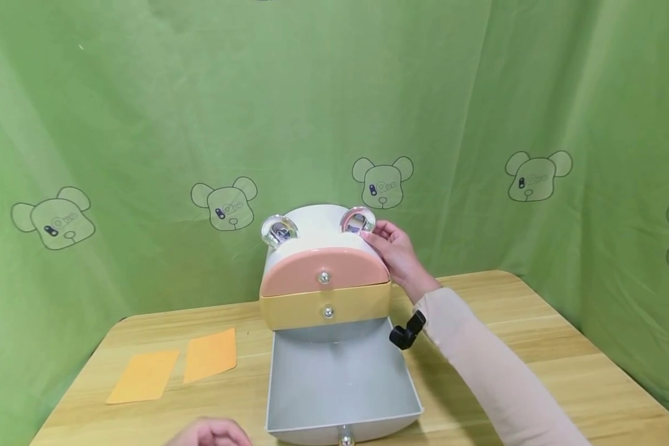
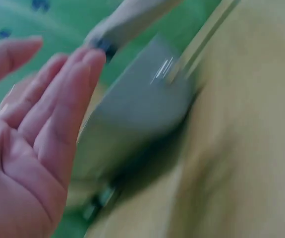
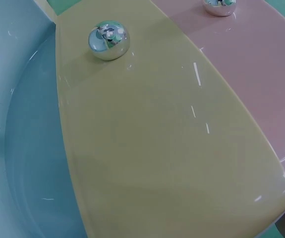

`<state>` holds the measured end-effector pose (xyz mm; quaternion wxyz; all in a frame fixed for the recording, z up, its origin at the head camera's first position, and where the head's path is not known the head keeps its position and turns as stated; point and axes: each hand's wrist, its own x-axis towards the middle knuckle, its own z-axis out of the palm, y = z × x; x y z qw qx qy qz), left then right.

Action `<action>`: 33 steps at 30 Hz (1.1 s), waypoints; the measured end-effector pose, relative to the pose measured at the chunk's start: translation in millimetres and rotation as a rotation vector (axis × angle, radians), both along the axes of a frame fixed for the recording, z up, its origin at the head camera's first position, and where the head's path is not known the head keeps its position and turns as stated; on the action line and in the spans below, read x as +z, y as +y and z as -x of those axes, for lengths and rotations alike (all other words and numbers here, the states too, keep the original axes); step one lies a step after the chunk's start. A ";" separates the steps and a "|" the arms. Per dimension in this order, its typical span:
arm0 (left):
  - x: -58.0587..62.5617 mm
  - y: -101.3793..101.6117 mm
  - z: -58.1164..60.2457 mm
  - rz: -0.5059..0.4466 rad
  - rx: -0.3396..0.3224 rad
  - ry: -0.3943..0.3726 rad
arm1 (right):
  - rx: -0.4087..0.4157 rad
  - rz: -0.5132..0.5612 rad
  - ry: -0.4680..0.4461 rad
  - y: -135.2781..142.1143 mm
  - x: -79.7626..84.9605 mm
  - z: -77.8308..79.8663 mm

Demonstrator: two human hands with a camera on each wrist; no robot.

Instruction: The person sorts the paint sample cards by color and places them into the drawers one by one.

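Observation:
A small drawer box (image 1: 319, 226) with a white domed top and two shiny silver ear-like rounds stands on the table. Its pink top drawer (image 1: 290, 274) and yellow middle drawer (image 1: 295, 313) are closed. The grey-blue bottom drawer (image 1: 342, 384) is pulled far out, with nothing inside. At the box's upper right side, my right hand (image 1: 398, 254) holds it, thumb on the top by the right ear and fingers partly hidden behind. My left hand (image 2: 38, 134) is held off to the left of the pulled-out drawer, fingers straight, holding nothing.
Two orange cards (image 1: 145, 376) lie flat on the wooden table (image 1: 496, 328) left of the box. Behind hangs a green curtain (image 1: 312, 111) with bear heads printed on it. A black clip-like piece (image 1: 408, 330) sits at the right sleeve, beside the pulled-out drawer.

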<state>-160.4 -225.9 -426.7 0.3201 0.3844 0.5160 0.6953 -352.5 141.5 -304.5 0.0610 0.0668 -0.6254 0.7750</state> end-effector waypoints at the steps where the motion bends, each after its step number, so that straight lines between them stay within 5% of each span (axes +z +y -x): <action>1: 2.2 -14.1 4.7 0.016 0.013 -0.003 | 0.001 0.001 0.002 -0.1 -0.5 0.1; 3: 4.5 -42.0 13.7 0.054 0.055 0.001 | 0.002 0.006 0.005 -0.3 -1.2 0.3; 6: 2.9 -81.9 28.9 0.081 0.166 0.120 | 0.006 0.009 0.008 -0.1 -2.4 1.0; 10: -0.3 -127.3 43.7 0.143 0.368 0.233 | 0.002 0.001 0.007 -0.4 -3.5 1.2; 17: -6.0 -184.1 57.2 0.220 0.663 0.289 | 0.005 0.021 0.029 0.2 -3.3 1.6; 22: -13.7 -209.4 65.2 0.293 0.780 0.323 | -0.007 0.014 0.040 1.1 -2.0 3.3; 26: -22.8 -221.7 72.3 0.452 0.844 0.351 | -0.008 0.011 0.043 1.8 -1.4 3.4; 33: -30.5 -230.4 80.4 0.614 0.846 0.386 | -0.001 0.011 0.038 -0.3 -3.8 2.9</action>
